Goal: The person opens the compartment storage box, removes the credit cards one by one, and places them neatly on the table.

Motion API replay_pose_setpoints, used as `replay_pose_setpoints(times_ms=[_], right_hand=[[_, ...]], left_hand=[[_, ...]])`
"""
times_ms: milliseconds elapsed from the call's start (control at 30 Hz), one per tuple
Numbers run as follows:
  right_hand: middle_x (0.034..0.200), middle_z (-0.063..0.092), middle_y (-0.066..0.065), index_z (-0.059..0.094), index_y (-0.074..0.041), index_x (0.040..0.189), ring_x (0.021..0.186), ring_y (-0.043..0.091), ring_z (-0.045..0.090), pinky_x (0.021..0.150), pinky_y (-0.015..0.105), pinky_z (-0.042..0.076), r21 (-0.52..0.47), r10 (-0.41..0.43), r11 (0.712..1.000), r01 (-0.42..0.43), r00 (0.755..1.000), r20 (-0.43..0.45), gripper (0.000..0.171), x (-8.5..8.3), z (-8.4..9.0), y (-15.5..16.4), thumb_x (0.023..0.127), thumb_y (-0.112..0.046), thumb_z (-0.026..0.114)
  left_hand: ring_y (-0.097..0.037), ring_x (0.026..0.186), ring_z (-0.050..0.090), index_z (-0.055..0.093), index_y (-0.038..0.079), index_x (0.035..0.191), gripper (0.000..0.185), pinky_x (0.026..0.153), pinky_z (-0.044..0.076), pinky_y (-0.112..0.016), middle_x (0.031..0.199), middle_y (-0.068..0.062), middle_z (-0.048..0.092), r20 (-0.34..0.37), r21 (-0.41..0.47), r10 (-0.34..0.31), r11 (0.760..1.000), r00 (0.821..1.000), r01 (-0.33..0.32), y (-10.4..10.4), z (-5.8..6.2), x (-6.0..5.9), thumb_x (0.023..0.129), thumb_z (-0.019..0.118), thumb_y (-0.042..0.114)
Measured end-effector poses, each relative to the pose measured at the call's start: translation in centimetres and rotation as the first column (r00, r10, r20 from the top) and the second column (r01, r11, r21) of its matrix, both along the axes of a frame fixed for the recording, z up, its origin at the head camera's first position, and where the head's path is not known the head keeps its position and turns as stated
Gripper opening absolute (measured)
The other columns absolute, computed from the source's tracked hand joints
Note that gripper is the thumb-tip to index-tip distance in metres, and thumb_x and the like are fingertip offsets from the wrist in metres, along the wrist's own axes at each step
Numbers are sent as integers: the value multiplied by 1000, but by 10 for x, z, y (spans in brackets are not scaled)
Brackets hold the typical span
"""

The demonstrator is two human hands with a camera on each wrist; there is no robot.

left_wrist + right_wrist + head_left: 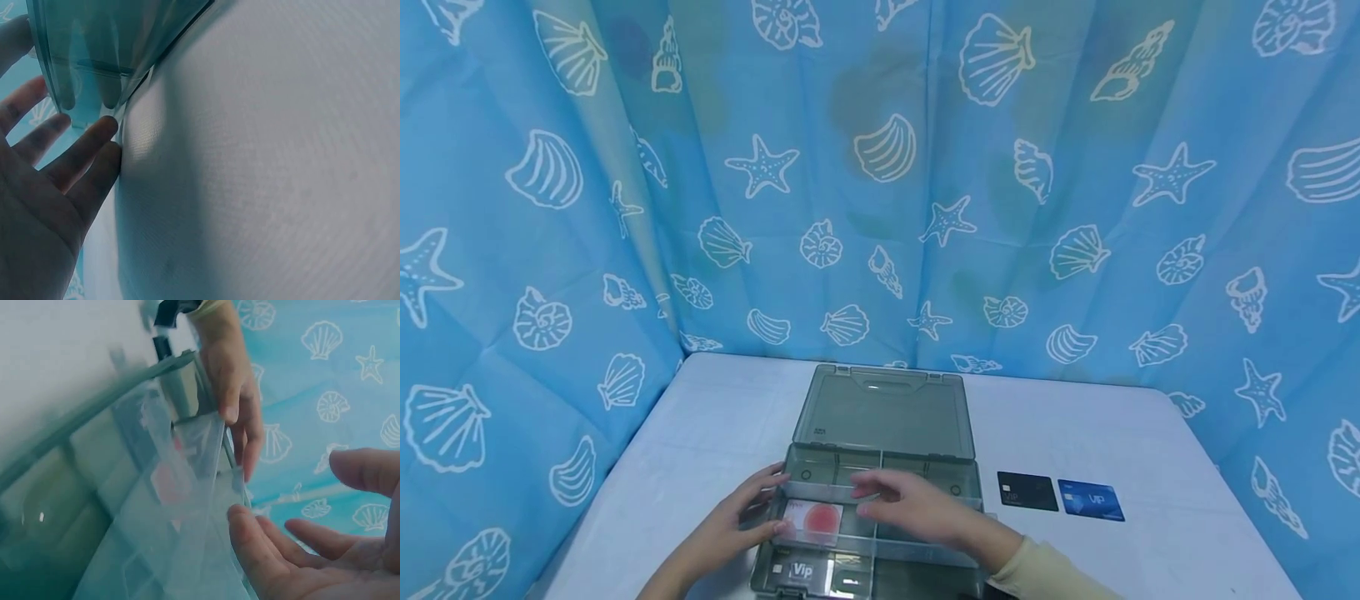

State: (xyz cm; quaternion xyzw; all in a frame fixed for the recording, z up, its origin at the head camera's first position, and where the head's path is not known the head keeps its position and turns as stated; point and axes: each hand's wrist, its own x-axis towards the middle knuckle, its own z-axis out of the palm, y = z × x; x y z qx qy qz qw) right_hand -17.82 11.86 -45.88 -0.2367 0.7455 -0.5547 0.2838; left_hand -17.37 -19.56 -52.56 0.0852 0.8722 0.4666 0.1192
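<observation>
A translucent grey-green divided box (877,500) lies on the table with its lid (883,408) folded back. My left hand (741,512) rests along the box's left side, fingers extended and spread against the wall in the left wrist view. Over the middle row hovers my right hand (917,504), thumb and fingers apart with nothing between them. Under it, in the middle-left compartment, is a white card with a red circle (822,520). A dark "Vip" card (797,572) lies in the front-left compartment.
Right of the box, a black VIP card (1028,492) and a blue VIP card (1092,501) lie side by side on the white tabletop (1180,533). A blue curtain with shell prints (820,275) hangs behind and at both sides.
</observation>
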Motion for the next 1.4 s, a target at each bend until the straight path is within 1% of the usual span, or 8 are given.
replay_pose_setpoints(times_ms=[100, 200, 367, 533, 700, 967, 1133, 1400], right_hand=[[145, 55, 20, 46, 1, 149, 130, 31, 57, 106, 42, 51, -61, 6, 998, 2, 991, 133, 53, -2, -3, -4, 103, -23, 59], [148, 47, 28, 38, 11, 149, 132, 39, 55, 109, 46, 49, -141, 15, 990, 29, 954, 300, 56, -4, -5, -9, 105, -18, 56], [153, 35, 35, 25, 21, 149, 138, 47, 44, 115, 51, 41, -174, -11, 980, 99, 895, 445, 67, -5, -6, -22, 103, -19, 55], [152, 35, 36, 28, 22, 146, 139, 53, 38, 118, 55, 35, -156, -53, 977, 142, 881, 470, 68, -4, -6, -32, 100, -19, 58], [153, 32, 39, 33, 22, 144, 143, 55, 29, 121, 58, 27, -170, -15, 979, 116, 865, 502, 63, -8, -8, -40, 100, -18, 55], [145, 46, 33, 36, 19, 142, 141, 46, 40, 121, 53, 30, -172, -13, 977, 123, 847, 531, 59, -12, -14, -50, 100, -18, 55], [139, 51, 31, 42, 20, 138, 136, 43, 47, 121, 51, 32, -170, -46, 973, 155, 855, 516, 54, -8, -15, -52, 99, -16, 54], [139, 51, 28, 46, 21, 134, 136, 46, 46, 119, 52, 35, -172, -74, 970, 171, 884, 461, 50, -1, -15, -49, 99, -14, 55]], left_hand=[[-47, 140, 44, 53, 23, 147, 68, 112, 39, -62, 162, -15, 35, 3, -2, 2, 1000, 1000, -2, 1, 1, 0, 88, 79, 44], [-46, 140, 44, 53, 23, 147, 69, 112, 39, -62, 162, -14, 35, 8, -2, 8, 1000, 1000, -8, 1, 2, 1, 87, 80, 44], [-45, 140, 44, 54, 24, 147, 69, 112, 40, -62, 162, -12, 36, 12, -3, 18, 1000, 1000, -18, 2, 2, 1, 87, 80, 45], [-45, 140, 44, 54, 24, 147, 69, 111, 40, -62, 162, -12, 36, 12, -4, 19, 1000, 1000, -19, 2, 3, 0, 86, 80, 45], [-46, 140, 44, 53, 23, 147, 69, 111, 40, -62, 162, -13, 35, 10, 6, 8, 1000, 1000, -8, 1, 3, 0, 87, 80, 43], [-46, 141, 43, 53, 23, 147, 68, 111, 39, -64, 162, -14, 35, 13, 2, 5, 1000, 1000, -5, 1, 3, 0, 88, 79, 43], [-46, 141, 43, 53, 23, 147, 68, 111, 39, -65, 162, -14, 35, 20, -1, 7, 1000, 1000, -7, 1, 3, 0, 88, 79, 44], [-45, 141, 43, 52, 24, 148, 69, 110, 40, -64, 163, -13, 35, 22, -9, 12, 1000, 1000, -11, 1, 2, 0, 88, 79, 45]])
